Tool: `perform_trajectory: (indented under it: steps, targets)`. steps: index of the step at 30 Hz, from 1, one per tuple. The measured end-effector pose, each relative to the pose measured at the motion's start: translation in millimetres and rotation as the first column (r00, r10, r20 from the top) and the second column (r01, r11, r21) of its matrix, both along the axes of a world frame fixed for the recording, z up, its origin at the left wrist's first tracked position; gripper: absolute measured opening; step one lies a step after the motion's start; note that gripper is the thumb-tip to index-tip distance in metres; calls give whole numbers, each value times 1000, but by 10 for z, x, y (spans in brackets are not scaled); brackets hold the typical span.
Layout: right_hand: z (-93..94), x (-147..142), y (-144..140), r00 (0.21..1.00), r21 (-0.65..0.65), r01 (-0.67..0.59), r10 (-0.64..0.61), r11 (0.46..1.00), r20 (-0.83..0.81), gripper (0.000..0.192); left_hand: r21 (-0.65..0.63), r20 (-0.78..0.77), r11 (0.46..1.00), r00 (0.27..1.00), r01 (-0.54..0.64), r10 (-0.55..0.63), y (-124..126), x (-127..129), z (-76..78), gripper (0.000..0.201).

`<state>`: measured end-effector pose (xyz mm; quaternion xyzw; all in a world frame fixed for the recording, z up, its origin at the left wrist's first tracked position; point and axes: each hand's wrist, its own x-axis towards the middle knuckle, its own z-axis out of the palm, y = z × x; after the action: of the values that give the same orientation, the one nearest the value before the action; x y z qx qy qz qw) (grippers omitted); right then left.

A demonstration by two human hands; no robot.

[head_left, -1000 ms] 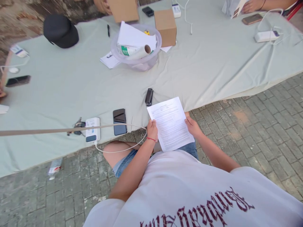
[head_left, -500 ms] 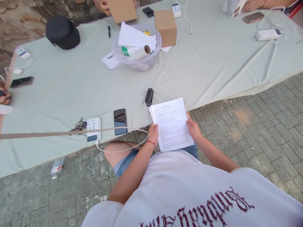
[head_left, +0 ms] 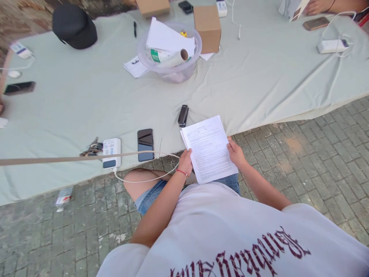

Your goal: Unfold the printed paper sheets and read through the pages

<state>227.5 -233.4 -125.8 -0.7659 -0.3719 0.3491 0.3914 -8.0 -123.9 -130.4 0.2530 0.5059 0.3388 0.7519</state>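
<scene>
A few printed sheets of paper (head_left: 211,150) are held in front of my body, over my lap at the table's near edge. My left hand (head_left: 185,161), with a red string at the wrist, grips their left edge. On the right edge my right hand (head_left: 235,154) is closed, thumb on top. Fingers beneath the paper are hidden. Just beyond the sheets' top left corner lies a black stapler (head_left: 183,115). To the left of my left hand rests a dark phone (head_left: 145,145).
A white power bank (head_left: 112,153) with a cable and keys (head_left: 92,147) lie at the near left. Farther back stand a plastic basin (head_left: 184,77) of papers and rolls, a cardboard box (head_left: 206,30) and a black cap (head_left: 75,27). Another person's hand (head_left: 315,7) shows at far right.
The camera view has shifted slightly, so the far table items sit higher. Both hands keep their hold on the paper. A person's hand at the far left has mostly left the view.
</scene>
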Motion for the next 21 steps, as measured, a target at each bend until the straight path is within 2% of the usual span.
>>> perform_trajectory:
  steps: [2, 5, 11, 15, 19, 21]
  targets:
    - [48, 15, 7, 998, 35, -52, 51, 998, 24, 42, -4, -12, 998, 998, -63, 63, 9, 30, -12, 42]
    - [92, 34, 18, 996, 79, -87, 86, 993, 11, 42, -8, -22, 996, 996, -85, 85, 14, 47, -10, 36]
    - [117, 96, 13, 998, 124, -30, 36, 992, -43, 44, 8, 64, 999, 997, -42, 42, -23, 45, 77, 44]
    - [141, 131, -7, 997, 143, 6, 4, 990, -72, 43, 70, 119, 997, 993, -24, 16, -15, 97, 153, 51]
    - [139, 160, -6, 997, 133, -15, 24, 991, -72, 42, 159, 38, 987, 999, -11, 5, -3, 135, 215, 56]
    - [145, 172, 17, 1000, 95, 6, -6, 995, -2, 41, 210, -19, 977, 999, 32, -29, -16, 143, 242, 59]
